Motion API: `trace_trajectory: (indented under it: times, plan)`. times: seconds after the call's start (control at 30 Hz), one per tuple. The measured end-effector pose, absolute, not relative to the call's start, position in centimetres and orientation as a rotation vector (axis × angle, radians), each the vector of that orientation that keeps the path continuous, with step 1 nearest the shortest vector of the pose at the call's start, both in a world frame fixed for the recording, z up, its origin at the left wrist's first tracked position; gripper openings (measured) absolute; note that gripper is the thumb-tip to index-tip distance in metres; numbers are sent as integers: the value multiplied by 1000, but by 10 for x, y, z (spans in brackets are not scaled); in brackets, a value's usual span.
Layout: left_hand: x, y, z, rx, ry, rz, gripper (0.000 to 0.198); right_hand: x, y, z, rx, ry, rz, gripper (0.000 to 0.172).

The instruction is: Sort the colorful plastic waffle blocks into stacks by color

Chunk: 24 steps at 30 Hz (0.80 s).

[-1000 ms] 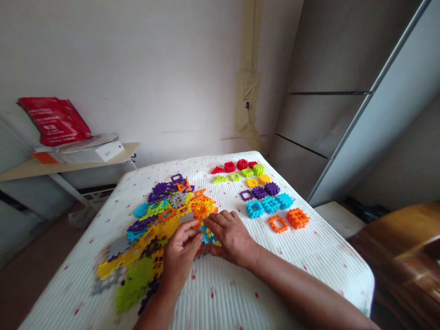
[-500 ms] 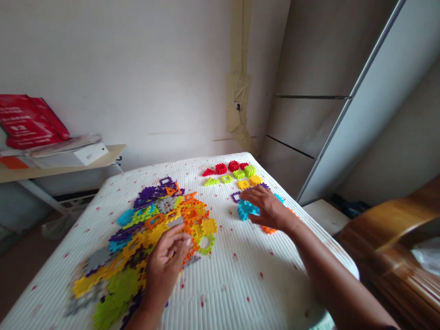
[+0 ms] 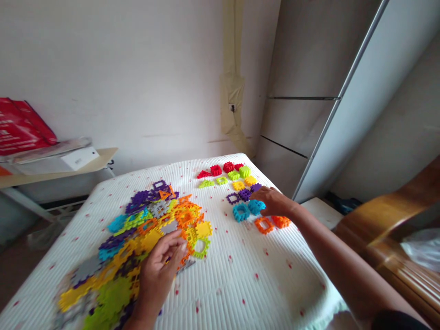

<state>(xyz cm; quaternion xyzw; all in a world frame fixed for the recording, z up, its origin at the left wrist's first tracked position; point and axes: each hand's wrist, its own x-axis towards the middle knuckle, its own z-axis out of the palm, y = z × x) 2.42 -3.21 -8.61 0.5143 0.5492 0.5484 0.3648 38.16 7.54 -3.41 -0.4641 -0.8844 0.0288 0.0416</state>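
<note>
My left hand hovers at the near edge of a mixed pile of toothed plastic pieces. Its fingers are curled toward the thumb, and whatever may lie between the tips is hidden. Over the rows on the right, my right hand has its fingers and thumb around light-blue pieces. Left of these lies a blue square frame stack. Purple pieces sit just behind, and orange frames lie nearer.
Red pieces, lime-green pieces and yellow pieces form rows farther back on the white quilted cover. A side table holds a red bag. Grey cabinet doors and a wooden chair stand right.
The view has shifted slightly right. My right hand has moved rightward over the rows, uncovering purple, blue and orange pieces, and its fingers have come closer together. My left hand keeps nearly the same pose.
</note>
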Motion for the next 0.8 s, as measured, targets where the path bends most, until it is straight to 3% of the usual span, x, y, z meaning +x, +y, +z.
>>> trace_trajectory:
  times: [0.33, 0.57, 0.8]
  plan:
    - [21, -30, -91, 1397, 1442, 1374, 41, 372, 75, -29, -1502, -2827, -14, 75]
    - [22, -30, -90, 1439, 1465, 1356, 39, 358, 71, -26, -1349, -2961, -167, 55]
    - [21, -29, -91, 1445, 1467, 1359, 37, 355, 76, -27, -1349, -2988, -132, 48]
